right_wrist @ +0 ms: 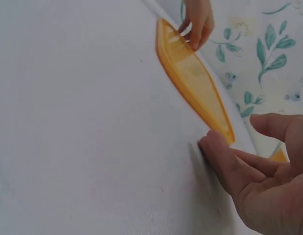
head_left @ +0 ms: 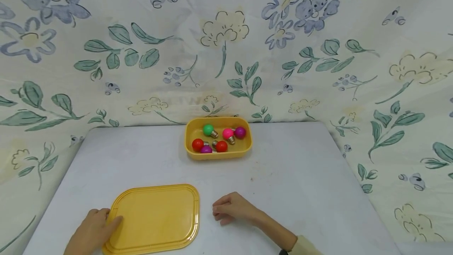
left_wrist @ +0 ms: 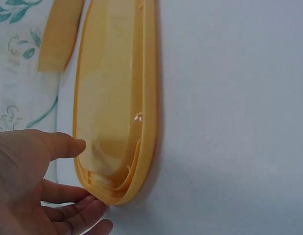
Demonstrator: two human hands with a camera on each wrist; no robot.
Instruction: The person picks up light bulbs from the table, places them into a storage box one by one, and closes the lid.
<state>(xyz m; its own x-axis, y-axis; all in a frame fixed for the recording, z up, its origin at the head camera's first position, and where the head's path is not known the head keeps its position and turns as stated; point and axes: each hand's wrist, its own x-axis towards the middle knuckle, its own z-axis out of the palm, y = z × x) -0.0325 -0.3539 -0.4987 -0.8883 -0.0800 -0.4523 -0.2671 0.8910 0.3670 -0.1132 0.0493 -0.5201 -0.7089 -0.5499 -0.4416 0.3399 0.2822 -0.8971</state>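
Note:
A yellow plastic lid (head_left: 155,217), rectangular with rounded corners and a raised rim, is at the front left of the white table. My left hand (head_left: 92,229) pinches its left end, thumb over the rim and fingers at the outer edge, as the left wrist view shows on the lid (left_wrist: 109,98). To the right of the lid, apart from it, my right hand (head_left: 234,209) hovers over or rests on the table with loosely bent fingers and nothing in them. In the right wrist view the thumb of that hand (right_wrist: 268,176) stands away from its fingers.
At the table's back middle stands a yellow box (head_left: 189,150) without a cover. Several small bulbs lie in it, among them a green bulb (head_left: 208,130) and a red bulb (head_left: 197,145). Floral cloth (head_left: 226,50) hangs behind the white table (head_left: 301,176).

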